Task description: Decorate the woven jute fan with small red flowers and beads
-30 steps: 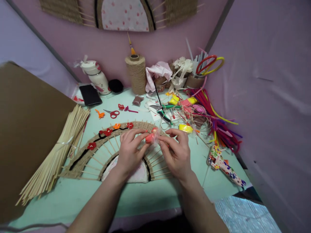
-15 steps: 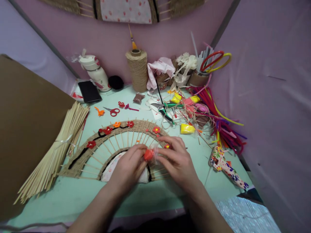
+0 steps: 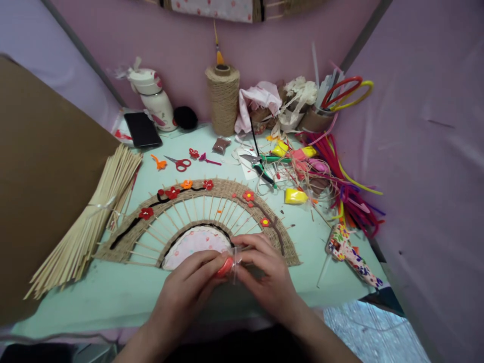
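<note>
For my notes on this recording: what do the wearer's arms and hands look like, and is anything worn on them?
The left hand and right hand are ungloved, with no ring or watch visible. Both forearms are bare as far as the picture shows, with no sleeves in view. Something dark, probably clothing, shows between them.
</note>
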`<state>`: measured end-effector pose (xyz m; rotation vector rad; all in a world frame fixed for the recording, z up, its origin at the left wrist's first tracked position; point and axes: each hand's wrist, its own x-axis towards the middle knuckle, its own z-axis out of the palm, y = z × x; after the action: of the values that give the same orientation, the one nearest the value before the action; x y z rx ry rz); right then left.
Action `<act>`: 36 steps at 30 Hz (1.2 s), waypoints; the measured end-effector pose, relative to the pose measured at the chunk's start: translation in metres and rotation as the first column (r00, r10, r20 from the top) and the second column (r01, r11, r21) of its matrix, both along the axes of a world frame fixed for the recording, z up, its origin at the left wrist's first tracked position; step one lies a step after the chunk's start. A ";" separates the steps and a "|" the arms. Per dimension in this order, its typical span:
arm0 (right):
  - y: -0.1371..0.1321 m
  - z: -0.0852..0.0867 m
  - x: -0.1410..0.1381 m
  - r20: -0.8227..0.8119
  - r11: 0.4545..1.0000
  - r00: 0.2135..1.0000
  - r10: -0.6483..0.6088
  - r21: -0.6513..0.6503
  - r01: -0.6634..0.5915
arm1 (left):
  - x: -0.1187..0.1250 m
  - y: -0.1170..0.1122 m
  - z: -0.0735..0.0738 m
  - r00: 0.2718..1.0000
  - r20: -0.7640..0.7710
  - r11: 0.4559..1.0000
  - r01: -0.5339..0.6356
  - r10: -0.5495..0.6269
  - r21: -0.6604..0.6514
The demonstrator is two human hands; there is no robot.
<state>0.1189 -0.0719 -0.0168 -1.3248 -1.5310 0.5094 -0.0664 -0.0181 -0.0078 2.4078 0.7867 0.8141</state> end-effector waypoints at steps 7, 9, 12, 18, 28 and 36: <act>-0.004 -0.005 -0.009 0.174 1.000 0.985 -0.017 0.004 0.016 | -0.006 -0.011 -0.009 0.994 0.047 0.995 -0.101 0.100 0.022; -0.005 -0.006 -0.013 0.173 1.000 0.985 -0.012 0.012 0.010 | -0.008 -0.014 -0.010 0.994 0.041 0.995 -0.100 0.099 0.022; -0.005 -0.005 -0.017 0.096 1.000 0.995 -0.014 -0.024 0.017 | -0.011 -0.016 -0.010 0.996 0.042 0.996 -0.084 0.083 0.024; -0.002 -0.001 -0.013 -0.639 0.884 0.769 0.022 -0.347 -0.314 | -0.021 -0.012 -0.007 0.994 -0.006 0.992 -0.109 0.110 0.061; 0.004 -0.020 0.005 -0.572 0.942 0.774 -0.270 -0.325 0.089 | -0.029 0.006 -0.031 0.918 -0.276 0.956 -0.252 0.285 0.148; -0.016 0.008 -0.006 -0.049 0.992 0.991 -0.126 -0.014 0.125 | 0.012 -0.010 0.017 0.964 0.171 0.771 -0.051 0.204 -0.635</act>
<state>0.1126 -0.0875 -0.0091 -1.3972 -1.3965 0.4683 -0.0542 -0.0283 0.0087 1.6448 0.9541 0.7176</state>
